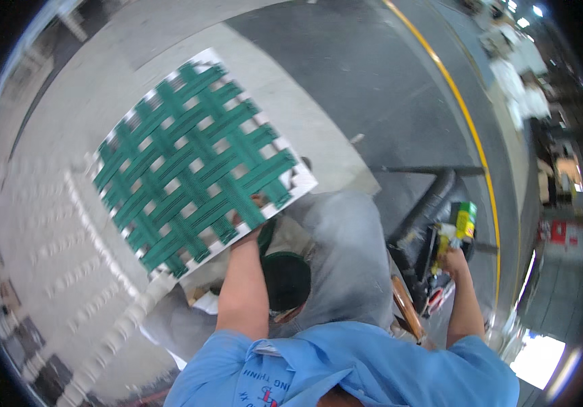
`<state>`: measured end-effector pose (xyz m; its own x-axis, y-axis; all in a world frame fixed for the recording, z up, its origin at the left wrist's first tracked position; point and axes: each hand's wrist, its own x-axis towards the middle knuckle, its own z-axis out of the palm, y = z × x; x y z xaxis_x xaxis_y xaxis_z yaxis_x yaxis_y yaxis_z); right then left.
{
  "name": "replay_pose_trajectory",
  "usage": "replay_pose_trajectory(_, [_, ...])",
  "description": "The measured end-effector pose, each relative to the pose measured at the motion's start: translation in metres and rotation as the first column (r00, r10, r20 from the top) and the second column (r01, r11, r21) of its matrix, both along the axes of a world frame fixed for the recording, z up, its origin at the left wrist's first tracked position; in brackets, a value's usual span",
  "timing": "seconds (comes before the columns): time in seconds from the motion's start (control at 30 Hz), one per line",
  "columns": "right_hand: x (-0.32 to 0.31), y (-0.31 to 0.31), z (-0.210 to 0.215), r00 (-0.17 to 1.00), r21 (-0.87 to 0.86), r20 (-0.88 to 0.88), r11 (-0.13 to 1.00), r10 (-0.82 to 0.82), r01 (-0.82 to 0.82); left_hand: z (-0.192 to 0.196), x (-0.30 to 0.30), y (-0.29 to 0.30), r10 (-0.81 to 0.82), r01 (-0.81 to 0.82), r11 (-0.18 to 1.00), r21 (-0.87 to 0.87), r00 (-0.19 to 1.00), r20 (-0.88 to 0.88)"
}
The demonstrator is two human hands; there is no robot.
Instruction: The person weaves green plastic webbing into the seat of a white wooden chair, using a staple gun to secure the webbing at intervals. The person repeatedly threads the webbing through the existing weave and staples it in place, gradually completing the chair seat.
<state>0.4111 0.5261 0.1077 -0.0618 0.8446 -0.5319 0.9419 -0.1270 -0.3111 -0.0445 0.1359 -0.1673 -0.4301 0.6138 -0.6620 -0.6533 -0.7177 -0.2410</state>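
Blue shirt [386,359] lay nearest my remote view, across the near edge. Green woven panel [205,167], white-framed, sat askew at left of centre. Dark green bundle [287,283] stood near, just right of the left forearm [243,292]. Yellow-and-green item [466,218] was at right. Left hand [236,220] reached beneath the panel's near edge, partly hidden; right hand [452,261] was at the item. I could not tell either grip.

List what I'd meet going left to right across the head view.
White beaded rails → green woven panel → grey trouser leg → brown wooden handle → right hand → red background object.
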Motion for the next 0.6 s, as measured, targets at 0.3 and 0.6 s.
replay_pose_trajectory(0.3, [-0.066, -0.022, 0.0, 0.973, 0.134, -0.185, 0.984, 0.14, -0.116, 0.007, -0.002, -0.005, 0.098, -0.099, 0.995, -0.024, 0.995, -0.026])
replay_pose_trajectory(0.6, [-0.22, -0.129, 0.104, 0.822, -0.083, -0.473, 0.913, 0.317, -0.4, 0.0, -0.001, -0.004, 0.129, -0.128, 0.991, 0.043, 0.992, -0.009])
